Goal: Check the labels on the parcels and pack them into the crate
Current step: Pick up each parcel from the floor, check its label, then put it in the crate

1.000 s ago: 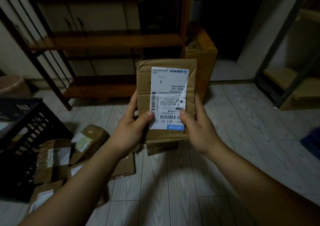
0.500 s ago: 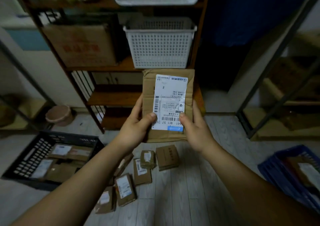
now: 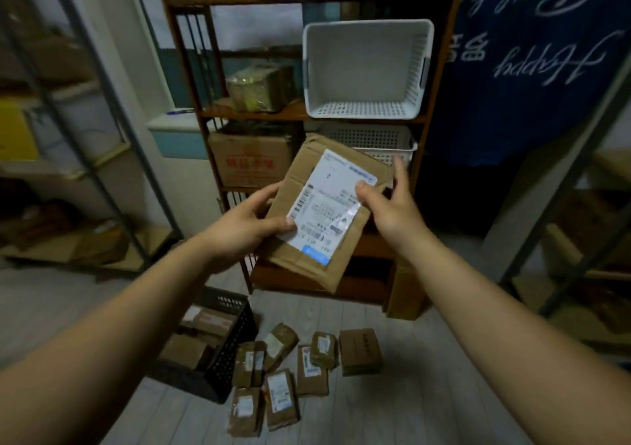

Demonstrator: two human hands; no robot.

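Several parcels (image 3: 280, 399) lie on pale plank floor (image 3: 426, 396).

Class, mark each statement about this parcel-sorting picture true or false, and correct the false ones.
1. Left hand and right hand both hold the parcel. True.
2. Its white label faces the camera. True.
3. The black crate is empty. False: it holds packed parcels.
4. The white basket on the shelf is full. False: nothing shows inside it.
5. Loose parcels lie on the floor beside the crate. True.
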